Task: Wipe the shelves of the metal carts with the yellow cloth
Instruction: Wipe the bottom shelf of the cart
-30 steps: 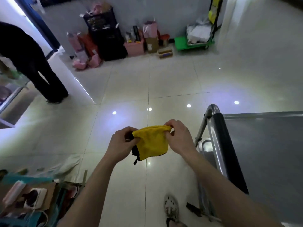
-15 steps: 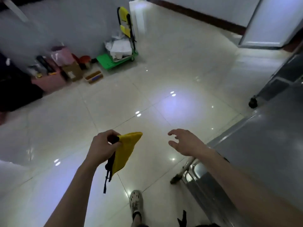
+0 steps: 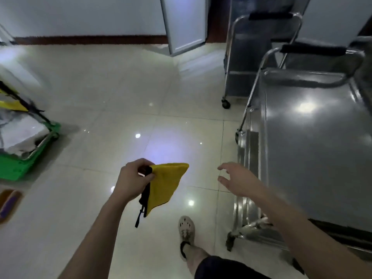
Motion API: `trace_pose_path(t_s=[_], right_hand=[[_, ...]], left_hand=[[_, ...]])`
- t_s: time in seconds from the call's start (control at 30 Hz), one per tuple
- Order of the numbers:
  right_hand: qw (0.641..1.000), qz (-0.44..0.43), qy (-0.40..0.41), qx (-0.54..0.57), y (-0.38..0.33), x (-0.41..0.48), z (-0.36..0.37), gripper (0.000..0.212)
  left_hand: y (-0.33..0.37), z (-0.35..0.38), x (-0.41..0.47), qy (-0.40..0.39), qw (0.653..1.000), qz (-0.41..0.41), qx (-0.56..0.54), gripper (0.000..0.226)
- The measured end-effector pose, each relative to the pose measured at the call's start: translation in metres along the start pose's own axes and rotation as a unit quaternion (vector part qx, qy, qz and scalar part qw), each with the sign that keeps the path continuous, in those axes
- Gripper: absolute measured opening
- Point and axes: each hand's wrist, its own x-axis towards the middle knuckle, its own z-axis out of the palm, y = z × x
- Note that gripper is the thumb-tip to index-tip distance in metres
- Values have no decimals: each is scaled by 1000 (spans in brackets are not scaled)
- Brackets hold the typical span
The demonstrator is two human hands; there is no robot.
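A glossy pale tiled floor reflects ceiling lights. At the left edge stands a green trolley loaded with what look like white sheets or bags, blurred; a small brown and purple item lies near it. A white door panel stands ajar at the far wall, above a dark skirting board.

Glossy pale tiled floor with light reflections, white wall, dark baseboard, open white door

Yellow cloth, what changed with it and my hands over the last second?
The right hand let go of the yellow cloth and moved, open, toward the metal cart. The view swung right, bringing a second cart into sight. The left hand kept its pinch on the hanging cloth.
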Motion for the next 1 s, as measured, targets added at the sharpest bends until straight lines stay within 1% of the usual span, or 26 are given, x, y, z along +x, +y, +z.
trace_pose_path(t_s=[0.13, 0.23, 0.4, 0.57, 0.67, 0.77, 0.87, 1.0], right_hand=[[997, 61, 14, 33, -16, 71, -9, 47], [993, 97, 30, 54, -32, 112, -20, 47], [980, 159, 72, 93, -44, 164, -40, 46], [956, 239, 116, 121, -39, 202, -43, 44], [928, 294, 168, 154, -41, 220, -37, 39], [882, 354, 233, 205, -56, 230, -30, 36], [842, 387, 295, 233, -68, 245, -19, 34], [795, 439, 319, 271, -75, 269, -13, 31]], left_hand=[[5, -6, 103, -59, 998, 36, -2, 27], [14, -13, 169, -107, 991, 81, 7, 27], [33, -18, 284, -146, 983, 113, 4, 25], [55, 2, 391, -231, 957, 172, 21, 26], [74, 23, 448, -300, 931, 203, 36, 23], [100, 46, 493, -360, 898, 245, 56, 24], [126, 71, 528, -401, 866, 285, 87, 23], [160, 108, 566, -455, 825, 315, 119, 25]])
